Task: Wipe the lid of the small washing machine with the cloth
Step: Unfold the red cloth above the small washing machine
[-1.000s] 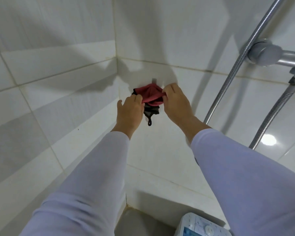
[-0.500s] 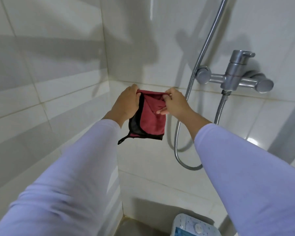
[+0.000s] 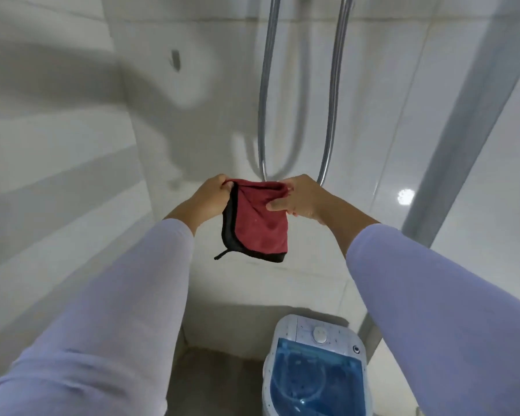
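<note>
Pinching the red cloth (image 3: pixel 260 223), both hands hover by white tiled walls (image 3: pixel 57 181) above the washing machine (image 3: pixel 315 367).

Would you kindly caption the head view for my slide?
Both hands, left hand and right hand, hold a red cloth above the small washing machine.

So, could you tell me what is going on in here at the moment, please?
A person in pale long sleeves holds a red cloth with black trim up in front of a tiled wall, the left hand and right hand each pinching a top corner so it hangs down. The small washing machine stands on the floor below, its blue lid shut and not yet touched by the cloth.
</note>
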{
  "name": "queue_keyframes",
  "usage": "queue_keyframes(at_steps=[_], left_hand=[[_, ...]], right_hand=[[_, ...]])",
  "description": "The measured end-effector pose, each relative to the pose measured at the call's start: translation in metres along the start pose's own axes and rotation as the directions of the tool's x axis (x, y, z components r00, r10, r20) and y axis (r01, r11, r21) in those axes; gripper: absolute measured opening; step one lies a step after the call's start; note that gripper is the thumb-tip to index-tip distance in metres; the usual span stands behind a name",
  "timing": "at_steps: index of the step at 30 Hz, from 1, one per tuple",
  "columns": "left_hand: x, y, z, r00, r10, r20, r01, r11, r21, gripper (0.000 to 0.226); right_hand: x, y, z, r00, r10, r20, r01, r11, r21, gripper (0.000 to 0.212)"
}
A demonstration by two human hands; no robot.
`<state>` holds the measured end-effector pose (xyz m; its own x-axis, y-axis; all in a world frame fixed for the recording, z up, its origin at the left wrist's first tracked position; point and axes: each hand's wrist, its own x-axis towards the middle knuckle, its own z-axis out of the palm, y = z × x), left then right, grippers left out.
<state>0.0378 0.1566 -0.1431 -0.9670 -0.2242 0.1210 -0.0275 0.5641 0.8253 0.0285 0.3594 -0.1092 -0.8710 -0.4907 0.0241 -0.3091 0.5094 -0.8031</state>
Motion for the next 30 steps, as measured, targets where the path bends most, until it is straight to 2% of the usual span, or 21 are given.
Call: queue_keyframes(at_steps=[3,5,9,12,14,16,21,24,26,28,30], left_hand=[[-0.016,-0.043,0.054,0.992,-0.086,0.094,0.102,0.978,-0.184,0.024],[-0.026,-0.067,0.087,0.986,-0.108,0.131,0.138,0.959,-0.248,0.024],[-0.046,-0.104,0.143,0.981,-0.116,0.155,0.17,0.898,-0.406,0.026],[-0.066,-0.133,0.174,0.956,-0.123,0.265,0.252,0.807,-0.534,0.048],[-0.085,-0.147,0.186,0.926,-0.07,0.37,0.271,0.808,-0.524,0.05],[-0.104,-0.155,0.194,0.906,-0.019,0.423,0.227,0.865,-0.447,0.03],[-0.134,-0.137,0.197,0.949,-0.011,0.316,0.164,0.872,-0.46,0.068],[-0.151,-0.115,0.192,0.982,0.089,0.167,-0.006,0.897,-0.443,0.051],[-0.165,-0.102,0.19,0.987,0.136,0.082,-0.086,0.891,-0.446,0.048],[-0.179,-0.087,0.188,0.981,0.194,0.023,-0.165,0.888,-0.429,0.042],[-0.191,-0.073,0.188,0.968,0.252,0.008,-0.227,0.883,-0.411,0.025]], right_hand=[[-0.014,0.062,0.03,1.0,0.022,0.005,-0.023,0.998,0.059,0.029],[-0.019,0.101,0.048,0.999,0.045,0.007,-0.045,0.991,0.125,0.031],[-0.024,0.171,0.08,0.994,0.101,0.032,-0.105,0.908,0.406,0.029],[-0.034,0.212,0.101,0.996,0.088,0.011,-0.08,0.841,0.535,0.031],[-0.046,0.228,0.109,0.997,0.079,-0.017,-0.055,0.822,0.567,0.027],[-0.061,0.236,0.112,0.997,0.071,-0.028,-0.041,0.813,0.581,0.028],[-0.106,0.233,0.101,0.998,0.026,0.057,-0.055,0.804,0.592,0.046],[-0.138,0.223,0.087,0.981,-0.094,0.171,-0.017,0.833,0.553,0.059],[-0.16,0.215,0.077,0.976,-0.125,0.178,0.018,0.862,0.506,0.066],[-0.181,0.208,0.066,0.984,-0.127,0.128,0.058,0.896,0.441,0.059],[-0.199,0.204,0.054,0.994,-0.107,-0.001,0.1,0.925,0.366,0.045]])
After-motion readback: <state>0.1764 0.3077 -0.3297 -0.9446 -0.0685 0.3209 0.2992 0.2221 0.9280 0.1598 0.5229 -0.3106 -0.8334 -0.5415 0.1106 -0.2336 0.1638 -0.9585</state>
